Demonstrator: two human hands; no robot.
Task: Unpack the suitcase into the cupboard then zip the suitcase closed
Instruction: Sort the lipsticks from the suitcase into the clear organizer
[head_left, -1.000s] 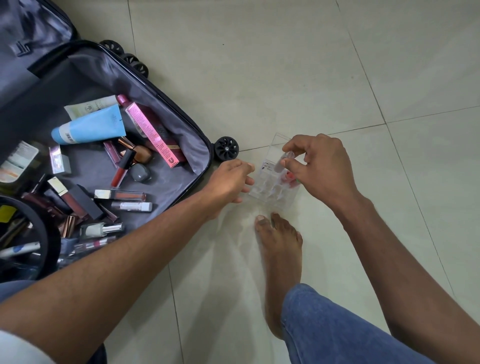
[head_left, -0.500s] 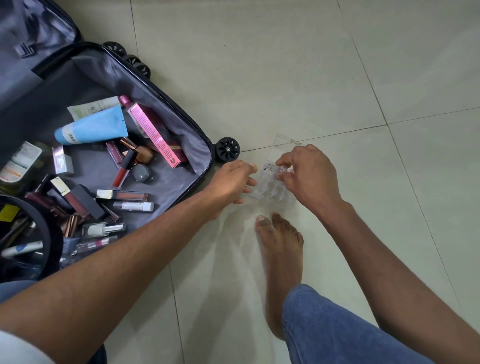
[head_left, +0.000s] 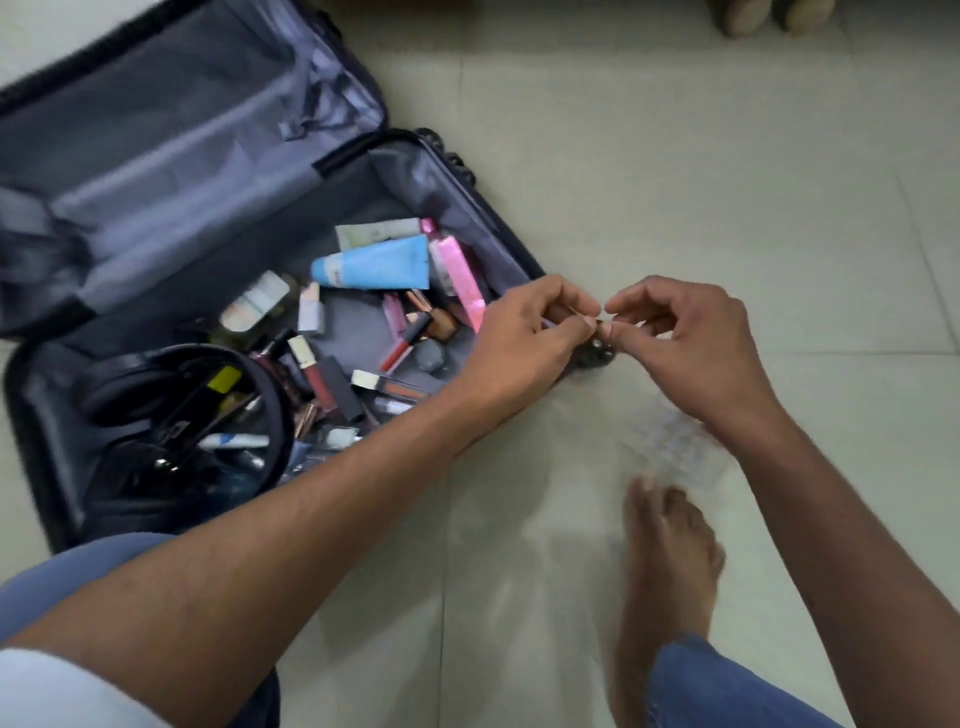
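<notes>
Suitcase (head_left: 218, 171) seen lying open on the tiled floor (head_left: 675, 156), filling the upper left and left of the frame, lid half flat toward the top. Unpacking judged barely begun: the lower half is crowded with cosmetics. Noted among them: a blue tube (head_left: 374, 267), a pink box (head_left: 460, 280) along the right wall, a red lip gloss (head_left: 408, 343), several small boxes and bottles, and a round black pouch (head_left: 187, 421) at lower left with its mouth open and items showing inside. No cupboard is in view. Zip not yet closed; that step is judged to be far off.

Left hand (head_left: 524, 338) and right hand (head_left: 696, 343) are brought together at centre frame, just past the suitcase's right corner. A small thin object is pinched between the fingertips of both; it is too small and blurred to name. Both grips are narrow, thumb against forefinger. A suitcase wheel (head_left: 597, 353) shows just beneath the fingertips.

A clear plastic compartment tray (head_left: 675, 447) lies on the floor at right centre, partly under the right wrist, just above a bare foot (head_left: 670, 551). Blue denim is visible at both lower corners.

Surface: pale glossy tiles with thin grout lines, faint reflections. Two rounded beige objects sit at the top right edge, not identifiable. Frame is somewhat motion-blurred.
</notes>
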